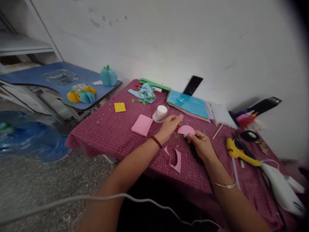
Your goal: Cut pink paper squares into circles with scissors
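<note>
My left hand [170,126] pinches the left edge of a pink paper circle [186,130] above the red checked tablecloth [113,132]. Closed around black scissors [193,149], my right hand [201,145] touches the circle's lower right edge. Pink offcuts [175,158] lie on the cloth just below the hands. A stack of pink paper squares [142,125] and an upturned paper cup [159,113] sit to the left of my left hand.
A yellow glue gun [238,152], a white device [281,190] and tape [249,136] lie at the right. Coloured paper sheets [188,104], scraps [146,91] and a yellow square [119,107] lie farther back. Paper pumpkins [82,95] sit on a blue table [43,75] at the left.
</note>
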`<state>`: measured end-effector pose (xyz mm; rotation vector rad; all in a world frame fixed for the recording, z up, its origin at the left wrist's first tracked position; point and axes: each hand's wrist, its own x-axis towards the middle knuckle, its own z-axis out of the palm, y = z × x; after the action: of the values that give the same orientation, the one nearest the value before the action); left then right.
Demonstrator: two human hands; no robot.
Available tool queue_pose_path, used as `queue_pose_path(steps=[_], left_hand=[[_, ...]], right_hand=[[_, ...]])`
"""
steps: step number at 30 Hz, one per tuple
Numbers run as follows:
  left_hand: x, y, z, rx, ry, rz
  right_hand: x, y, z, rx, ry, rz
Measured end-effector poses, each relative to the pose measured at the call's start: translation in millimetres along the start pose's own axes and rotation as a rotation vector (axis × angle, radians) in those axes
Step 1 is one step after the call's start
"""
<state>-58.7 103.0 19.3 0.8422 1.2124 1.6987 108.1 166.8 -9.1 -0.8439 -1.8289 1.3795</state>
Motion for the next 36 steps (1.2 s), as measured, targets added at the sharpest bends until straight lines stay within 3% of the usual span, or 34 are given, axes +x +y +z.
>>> queue_pose_path(steps=[5,7,13,24,36], left_hand=[[-3,-6,1.8,0.133,-0.211,-0.094],[-4,-8,1.2,0.18,-0.24,-0.098],[-1,-6,-0.9,0.221,-0.142,-0.037],[1,3,4.7,0.077,0.035,0.007],[7,-4,3.0,0.008,0.063,-0.05]], right_hand=[[1,-1,1,0.051,0.024,0.02],[0,-2,2,0.063,0.024,0.029],[0,-2,3,0.072,0.037,0.049],[1,-5,2,0.163,0.062,0.075],[3,-6,7,0.126,0.151,0.08]])
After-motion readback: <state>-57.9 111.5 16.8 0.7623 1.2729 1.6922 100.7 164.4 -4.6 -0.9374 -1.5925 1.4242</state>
